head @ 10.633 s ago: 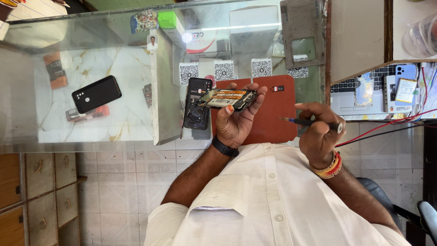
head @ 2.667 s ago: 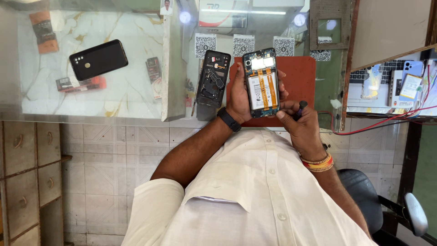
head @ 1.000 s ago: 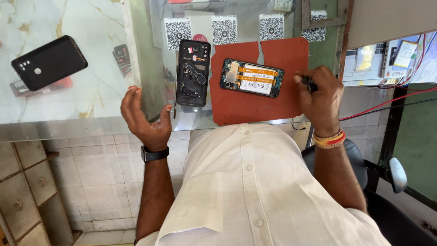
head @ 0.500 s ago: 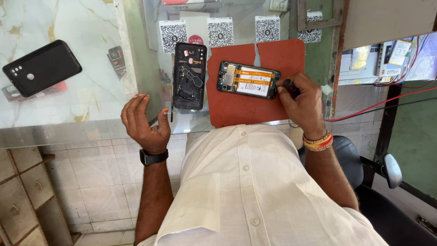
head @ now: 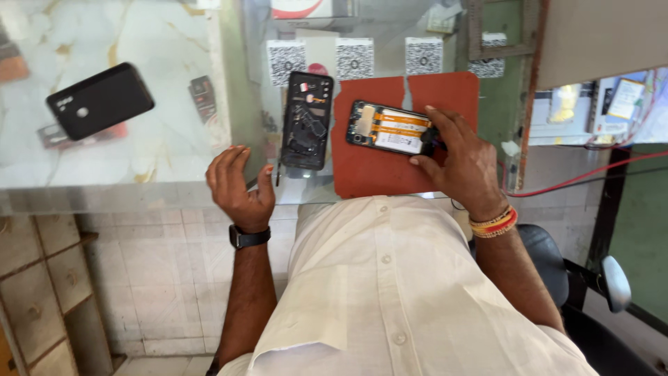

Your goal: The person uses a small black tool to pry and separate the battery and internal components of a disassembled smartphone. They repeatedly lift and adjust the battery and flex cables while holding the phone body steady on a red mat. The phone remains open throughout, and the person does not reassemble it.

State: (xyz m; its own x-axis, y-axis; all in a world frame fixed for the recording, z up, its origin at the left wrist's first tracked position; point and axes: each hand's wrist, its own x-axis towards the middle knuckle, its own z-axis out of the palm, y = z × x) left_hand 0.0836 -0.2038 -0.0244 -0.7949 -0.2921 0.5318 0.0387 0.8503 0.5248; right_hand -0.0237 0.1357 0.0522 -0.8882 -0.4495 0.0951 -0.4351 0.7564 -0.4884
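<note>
While the opened phone (head: 391, 130) lies on the red mat (head: 390, 167), its back cover (head: 306, 120) already removed alongside, it is pinned by the right hand (head: 459, 163); left hand (head: 238, 184) rests open, empty, on the tabletop (head: 104, 188).

- Right hand (head: 463, 163) rests on the opened phone (head: 391, 129), at three o'clock on the red mat (head: 376, 174).
- Left hand (head: 239, 184), empty, hangs at seven o'clock from the black back cover (head: 306, 120).

Opened phone (head: 391, 130) on mat (head: 390, 174), back cover (head: 307, 120) beside.
</note>
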